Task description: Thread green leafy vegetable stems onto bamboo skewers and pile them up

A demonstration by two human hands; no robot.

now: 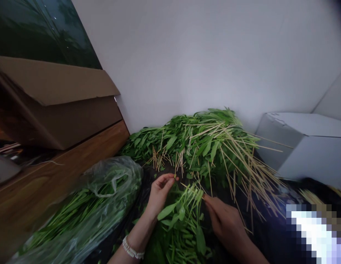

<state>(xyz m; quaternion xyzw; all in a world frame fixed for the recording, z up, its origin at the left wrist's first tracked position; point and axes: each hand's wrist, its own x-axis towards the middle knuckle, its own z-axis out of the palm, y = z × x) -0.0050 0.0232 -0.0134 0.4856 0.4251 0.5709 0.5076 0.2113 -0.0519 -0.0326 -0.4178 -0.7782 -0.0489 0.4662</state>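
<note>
My right hand is closed on the end of a thin wooden skewer, which points left. Several leafy green stems are threaded side by side on it, their leaves hanging down. To the left of the skewer's tip, my left hand pinches a small green stem end between thumb and forefinger. A loose pile of leafy greens lies below both hands. Behind them, a big heap of skewered greens rests against the wall, many bare skewer ends sticking out to the right.
A clear plastic bag full of greens lies at the left. Beyond it, an open cardboard box sits on a wooden surface. A white box stands at the right by the white wall. A pixelated bright patch covers the lower right.
</note>
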